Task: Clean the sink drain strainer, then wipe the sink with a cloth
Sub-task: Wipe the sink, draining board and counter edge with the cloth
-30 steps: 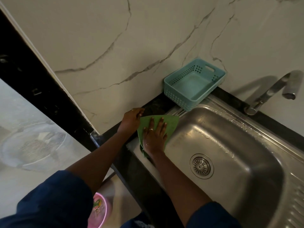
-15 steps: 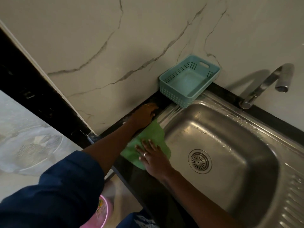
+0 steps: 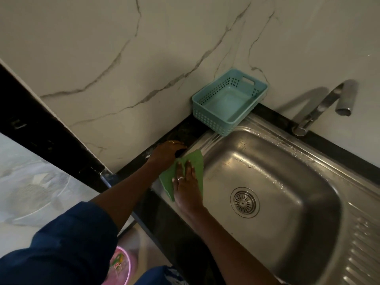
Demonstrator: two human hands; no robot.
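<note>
My right hand [image 3: 186, 182] lies flat, fingers spread, on a green cloth [image 3: 197, 163] and presses it onto the left rim of the steel sink [image 3: 287, 182]. My left hand [image 3: 165, 154] rests on the black counter just left of the cloth, fingers curled over the counter's edge by the sink rim; I cannot tell whether it holds anything. The round metal drain strainer [image 3: 244, 202] sits in the drain at the bottom of the basin, to the right of my right hand. Water drops glint on the basin's far side.
An empty light blue plastic basket [image 3: 228, 101] stands at the sink's back left corner against the marble wall. A steel tap [image 3: 322, 105] rises behind the basin. The ribbed draining board [image 3: 364, 254] lies at the right. A pink container [image 3: 121, 266] sits on the floor below.
My right hand slid the cloth toward me along the left rim, then back away toward the far end. My left hand stayed on the counter.
</note>
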